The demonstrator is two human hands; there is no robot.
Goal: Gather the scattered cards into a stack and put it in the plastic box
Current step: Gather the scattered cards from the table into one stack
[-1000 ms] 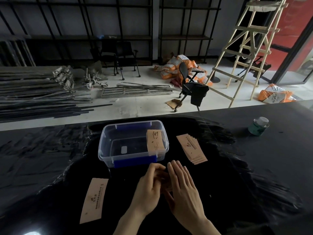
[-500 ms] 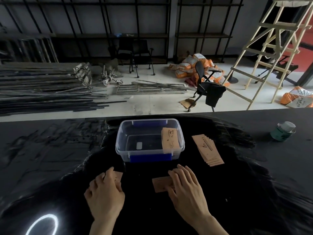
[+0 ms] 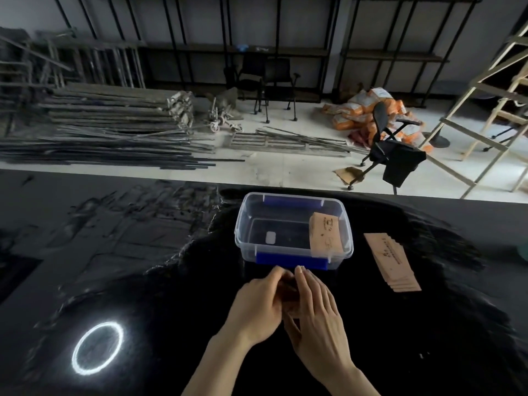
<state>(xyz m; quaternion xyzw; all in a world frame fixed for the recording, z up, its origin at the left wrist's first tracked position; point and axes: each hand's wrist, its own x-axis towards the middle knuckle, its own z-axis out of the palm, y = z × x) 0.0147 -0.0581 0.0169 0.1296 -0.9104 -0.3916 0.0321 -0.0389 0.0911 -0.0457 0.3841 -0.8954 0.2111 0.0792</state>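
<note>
A clear plastic box (image 3: 294,254) with blue clips stands on the black table, lid off. A tan card stack (image 3: 325,234) leans inside against its right wall. Just in front of the box my left hand (image 3: 255,305) and my right hand (image 3: 315,312) are pressed together around a few tan cards (image 3: 289,292), which show only as a sliver between the palms. To the right of the box lies a fanned row of tan cards (image 3: 391,261) flat on the table.
A round white light reflection (image 3: 97,347) glares on the table at the lower left. The table's far edge runs just behind the box. Beyond it the floor holds metal poles, an office chair (image 3: 391,150) and a wooden ladder (image 3: 485,110).
My left hand came in from the left, where it lay on a card, and joined my right hand; the cards are now gathered between both hands. The view shifted left.
</note>
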